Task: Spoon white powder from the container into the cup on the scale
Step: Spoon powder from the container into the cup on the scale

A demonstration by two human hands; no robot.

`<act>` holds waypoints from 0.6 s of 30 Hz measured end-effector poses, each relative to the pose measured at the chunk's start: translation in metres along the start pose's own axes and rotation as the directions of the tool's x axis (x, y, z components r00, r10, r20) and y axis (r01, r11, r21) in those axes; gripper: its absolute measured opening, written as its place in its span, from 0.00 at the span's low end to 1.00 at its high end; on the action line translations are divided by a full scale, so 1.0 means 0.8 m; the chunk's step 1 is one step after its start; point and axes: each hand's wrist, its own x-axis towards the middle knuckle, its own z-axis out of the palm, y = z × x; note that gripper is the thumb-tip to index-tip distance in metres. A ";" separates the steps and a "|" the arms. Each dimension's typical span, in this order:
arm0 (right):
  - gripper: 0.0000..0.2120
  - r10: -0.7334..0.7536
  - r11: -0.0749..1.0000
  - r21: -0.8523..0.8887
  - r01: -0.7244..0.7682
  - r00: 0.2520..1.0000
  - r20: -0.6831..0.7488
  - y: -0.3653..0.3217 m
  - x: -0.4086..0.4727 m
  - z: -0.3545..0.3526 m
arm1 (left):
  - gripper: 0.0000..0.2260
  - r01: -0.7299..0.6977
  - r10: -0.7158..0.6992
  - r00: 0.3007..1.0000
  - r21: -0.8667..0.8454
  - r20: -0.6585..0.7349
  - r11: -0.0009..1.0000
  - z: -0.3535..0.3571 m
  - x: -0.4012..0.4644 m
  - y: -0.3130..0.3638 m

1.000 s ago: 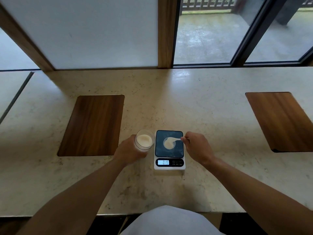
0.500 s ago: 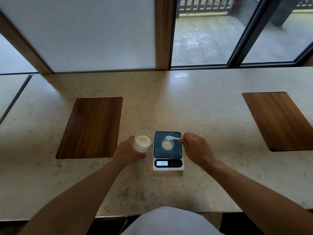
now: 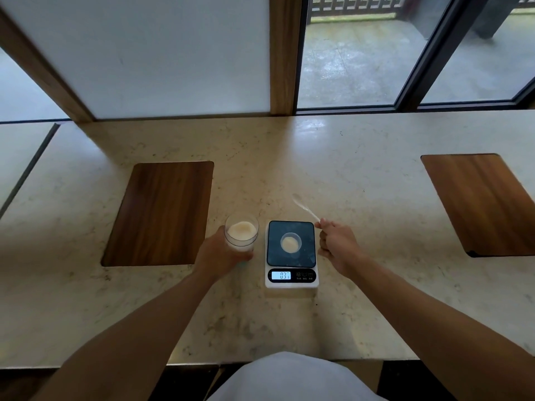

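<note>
Left hand point(image 3: 220, 253) wrapped around clear container point(image 3: 241, 235) of white powder on counter point(image 3: 362, 175), just left of scale point(image 3: 291, 254), small cup point(image 3: 291, 243) with powder centred on scale, right hand point(image 3: 337, 246) gripping spoon point(image 3: 305, 208) raised beyond scale's far right corner

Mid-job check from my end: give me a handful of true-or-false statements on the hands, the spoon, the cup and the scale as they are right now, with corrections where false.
1. The left hand grips the powder container. True.
2. The spoon is dipped into the cup. False: the right hand holds it lifted away, its bowl pointing behind the scale.
3. The cup on the scale holds some powder. True.
4. The scale's display is dark. False: it is lit and shows digits.
5. The container stands on the wooden board. False: it is on the stone counter, between board and scale.
</note>
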 end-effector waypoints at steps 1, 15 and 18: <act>0.16 0.013 1.000 0.020 -0.013 1.000 0.010 -0.002 0.000 0.005 | 0.38 0.004 -0.004 1.000 -0.003 -0.003 1.000 -0.001 0.002 0.000; 0.10 0.026 0.994 0.102 -0.048 0.978 0.206 -0.030 0.026 0.076 | 0.40 -0.002 0.001 1.000 -0.064 -0.020 0.998 -0.021 0.058 -0.007; 0.10 0.020 0.998 0.059 -0.033 0.978 0.208 -0.039 0.041 0.095 | 0.41 -0.012 0.012 1.000 -0.059 -0.006 0.998 -0.035 0.083 -0.012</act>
